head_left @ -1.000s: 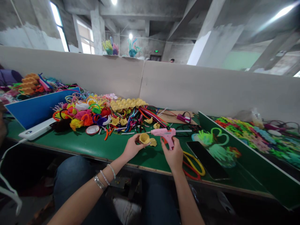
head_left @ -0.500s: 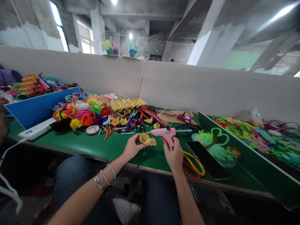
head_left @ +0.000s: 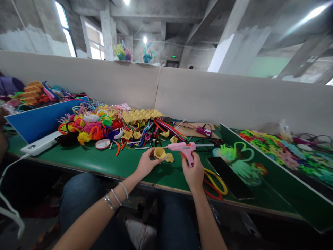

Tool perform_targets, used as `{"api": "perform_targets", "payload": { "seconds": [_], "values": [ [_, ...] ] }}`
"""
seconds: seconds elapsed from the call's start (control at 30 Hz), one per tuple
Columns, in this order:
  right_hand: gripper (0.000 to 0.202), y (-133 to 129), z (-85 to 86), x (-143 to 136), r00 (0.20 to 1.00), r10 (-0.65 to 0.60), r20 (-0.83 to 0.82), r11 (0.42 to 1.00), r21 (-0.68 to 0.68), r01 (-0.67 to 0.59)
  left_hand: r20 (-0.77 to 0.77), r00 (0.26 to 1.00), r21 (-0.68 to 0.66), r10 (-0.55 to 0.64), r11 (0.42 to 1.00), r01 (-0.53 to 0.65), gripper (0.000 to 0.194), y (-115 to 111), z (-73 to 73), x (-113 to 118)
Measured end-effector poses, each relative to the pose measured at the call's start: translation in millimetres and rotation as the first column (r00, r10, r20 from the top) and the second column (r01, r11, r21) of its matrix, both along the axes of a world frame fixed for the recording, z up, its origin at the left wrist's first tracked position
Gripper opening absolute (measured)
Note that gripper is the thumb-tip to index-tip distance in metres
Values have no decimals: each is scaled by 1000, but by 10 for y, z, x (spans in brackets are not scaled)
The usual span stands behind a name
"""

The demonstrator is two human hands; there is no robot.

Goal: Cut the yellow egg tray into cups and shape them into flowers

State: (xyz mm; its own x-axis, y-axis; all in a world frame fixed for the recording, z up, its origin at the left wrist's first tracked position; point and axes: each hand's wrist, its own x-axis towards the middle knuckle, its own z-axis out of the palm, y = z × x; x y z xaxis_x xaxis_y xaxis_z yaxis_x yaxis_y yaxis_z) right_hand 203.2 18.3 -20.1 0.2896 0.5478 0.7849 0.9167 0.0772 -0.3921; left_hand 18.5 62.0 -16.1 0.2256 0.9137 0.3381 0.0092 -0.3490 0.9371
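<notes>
My left hand (head_left: 147, 162) pinches a yellow egg-carton cup (head_left: 159, 153), its hollow side turned up toward me. A second torn yellow carton piece (head_left: 169, 158) adjoins it on the right; whether the two are joined I cannot tell. In my right hand (head_left: 193, 171) is a pink hot glue gun (head_left: 186, 148), its nozzle pointing left and close to the cup's rim. A white glue stick (head_left: 205, 144) sticks out of the gun's back. Both hands are just above the green table (head_left: 114, 161).
Behind the hands lie a yellow egg carton (head_left: 143, 115) and a heap of pipe cleaners (head_left: 91, 126). Scissors (head_left: 216, 182), a black phone (head_left: 230, 177) and green pipe-cleaner shapes (head_left: 244, 168) lie right. A white power strip (head_left: 43, 142) and blue board (head_left: 49, 118) stand left; a green divider (head_left: 270, 173) stands right.
The carton cup has tilted and shifted very slightly left in my left hand. The glue gun stays almost in place, with its nozzle still close to the cup.
</notes>
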Motion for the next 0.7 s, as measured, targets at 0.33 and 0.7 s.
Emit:
{"api": "perform_targets", "payload": {
  "seconds": [0.33,0.7],
  "values": [
    [35,-5,-6,6,1000,-23,-5,1000,-10,23,-25,996,35,85,996,-84,44,-6,19,-11],
    [34,-13,6,-4,1000,-25,6,1000,7,25,10,994,23,105,994,-106,42,3,13,-12]
  ]
}}
